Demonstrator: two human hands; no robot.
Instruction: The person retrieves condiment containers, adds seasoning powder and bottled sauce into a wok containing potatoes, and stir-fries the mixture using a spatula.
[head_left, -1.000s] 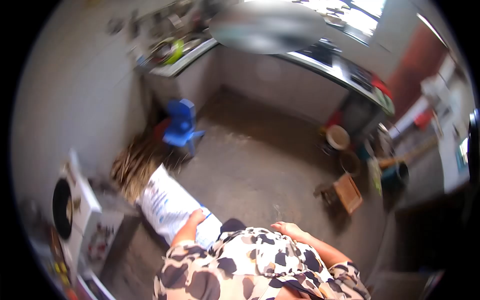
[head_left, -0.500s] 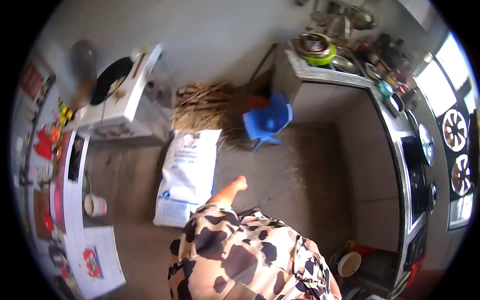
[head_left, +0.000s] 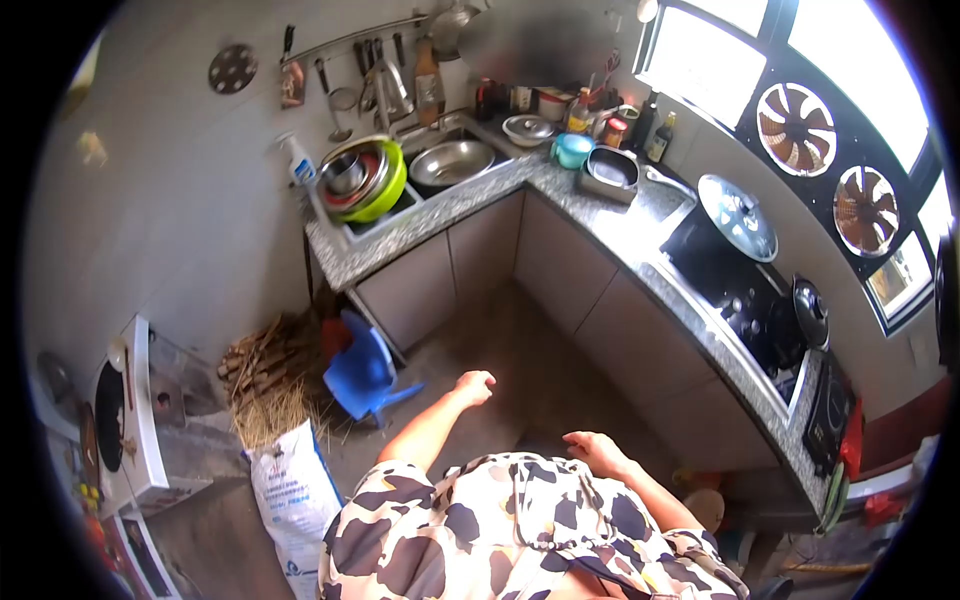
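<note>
My left hand [head_left: 474, 388] hangs in front of my body with its fingers curled, and nothing shows in it. A small blue chair [head_left: 361, 375] is the thing nearest to it, on its left. My right hand [head_left: 597, 450] is lower and to the right, over the floor before the cabinets, its fingers partly bent and apart, touching nothing. A white printed sack [head_left: 292, 500] lies at the lower left, beside straw and firewood [head_left: 265, 370].
An L-shaped stone counter [head_left: 560, 190] bears a sink with stacked bowls [head_left: 350, 180], pots, bottles and a gas hob [head_left: 740, 300] with a glass lid [head_left: 738, 215]. At left stands a white stove [head_left: 150, 430] with a wok.
The view has swung from the sack and stove side toward the sink and hob. My right hand, out of sight half a second ago, shows again. My left hand remains raised in front of me.
</note>
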